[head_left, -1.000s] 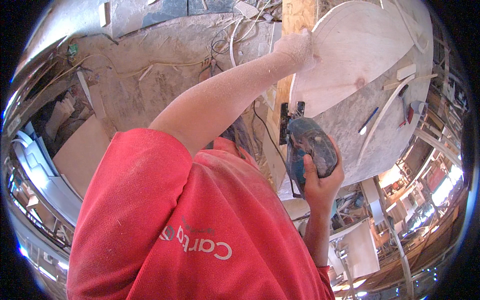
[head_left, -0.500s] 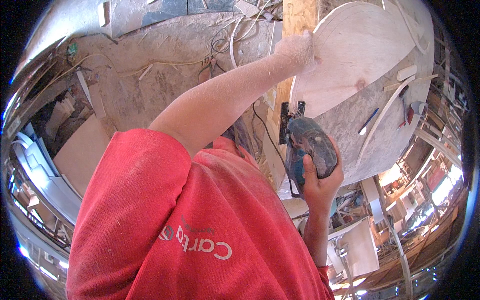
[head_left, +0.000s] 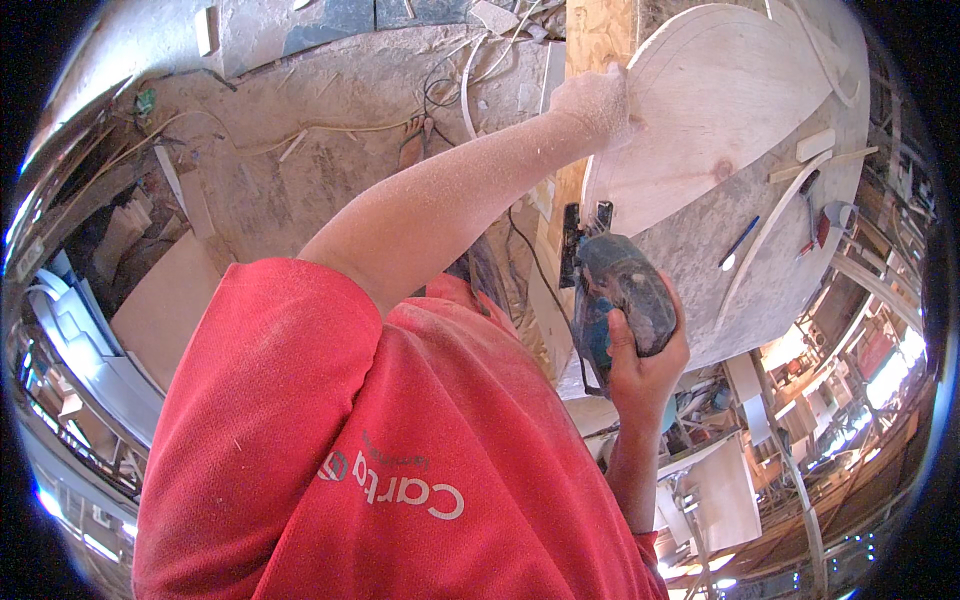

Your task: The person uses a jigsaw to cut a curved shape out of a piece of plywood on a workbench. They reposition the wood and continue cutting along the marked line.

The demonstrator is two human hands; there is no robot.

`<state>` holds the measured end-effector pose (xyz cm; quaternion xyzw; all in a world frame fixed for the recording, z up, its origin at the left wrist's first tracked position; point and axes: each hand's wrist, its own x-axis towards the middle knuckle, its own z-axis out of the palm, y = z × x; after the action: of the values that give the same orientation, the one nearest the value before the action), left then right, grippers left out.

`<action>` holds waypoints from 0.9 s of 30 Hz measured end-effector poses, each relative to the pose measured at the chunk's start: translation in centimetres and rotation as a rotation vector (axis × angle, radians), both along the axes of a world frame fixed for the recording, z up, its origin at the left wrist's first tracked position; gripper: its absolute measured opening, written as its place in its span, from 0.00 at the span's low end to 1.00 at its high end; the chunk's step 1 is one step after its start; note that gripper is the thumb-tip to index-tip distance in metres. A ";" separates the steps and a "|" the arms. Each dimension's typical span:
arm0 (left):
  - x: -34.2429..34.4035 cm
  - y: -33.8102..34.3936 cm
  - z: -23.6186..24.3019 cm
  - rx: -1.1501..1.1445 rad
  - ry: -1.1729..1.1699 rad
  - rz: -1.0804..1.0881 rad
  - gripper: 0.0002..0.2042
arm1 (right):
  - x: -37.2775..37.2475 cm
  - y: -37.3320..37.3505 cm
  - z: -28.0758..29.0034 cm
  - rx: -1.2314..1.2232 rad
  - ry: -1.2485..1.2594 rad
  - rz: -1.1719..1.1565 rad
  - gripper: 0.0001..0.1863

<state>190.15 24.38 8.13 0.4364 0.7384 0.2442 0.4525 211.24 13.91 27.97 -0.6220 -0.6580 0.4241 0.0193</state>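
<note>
My left hand (head_left: 595,108), dusted with sawdust, grips the edge of a pale plywood piece (head_left: 725,90) with a rounded end and pencil lines; some fingertips are hidden. My right hand (head_left: 645,355) is wrapped round a dark, dusty jigsaw (head_left: 615,290), whose black base sits at the plywood's lower left edge, over a yellowish wooden beam (head_left: 585,40). The blade is too small to make out. A dark cord runs from the tool along the beam's left side.
A worktop (head_left: 770,290) carries a curved strip (head_left: 740,260), a pen (head_left: 738,240), a hammer-like tool (head_left: 810,210) and small offcuts. On the dusty floor are cables, wood scraps and a bare foot (head_left: 413,140). Leaning boards (head_left: 160,310) stand left; stacked timber is lower right.
The plywood piece and my left hand have shifted very slightly right and down. The jigsaw and my right hand look almost unmoved.
</note>
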 end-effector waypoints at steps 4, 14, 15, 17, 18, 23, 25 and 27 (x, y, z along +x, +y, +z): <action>0.2 0.0 -0.1 0.005 0.005 0.010 0.38 | 0.0 0.1 0.0 0.011 -0.019 0.013 0.34; 0.0 0.0 0.0 0.010 -0.004 0.009 0.35 | -0.4 0.1 -0.2 0.019 -0.002 -0.013 0.34; 0.0 0.0 0.0 0.012 -0.004 0.009 0.35 | -0.4 0.1 -0.2 0.021 -0.007 -0.012 0.34; 0.0 0.0 0.1 0.007 -0.011 -0.001 0.35 | -0.5 0.1 -0.1 0.024 -0.017 -0.011 0.34; 0.0 0.0 0.0 0.004 -0.015 -0.004 0.35 | -0.6 0.2 -0.1 0.018 -0.016 -0.013 0.34; 0.1 0.1 -0.1 0.002 -0.012 -0.003 0.34 | -0.7 0.3 -0.1 0.010 -0.028 -0.018 0.34; 0.1 0.1 0.1 -0.011 -0.015 -0.001 0.34 | -0.8 0.3 -0.1 0.008 -0.026 -0.022 0.34; 0.0 0.0 0.2 -0.016 -0.025 0.002 0.34 | -0.9 0.4 -0.1 0.007 -0.023 -0.027 0.35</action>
<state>190.15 24.42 8.33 0.4289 0.7349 0.2445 0.4650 210.36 14.29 27.90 -0.6357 -0.6512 0.4141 0.0195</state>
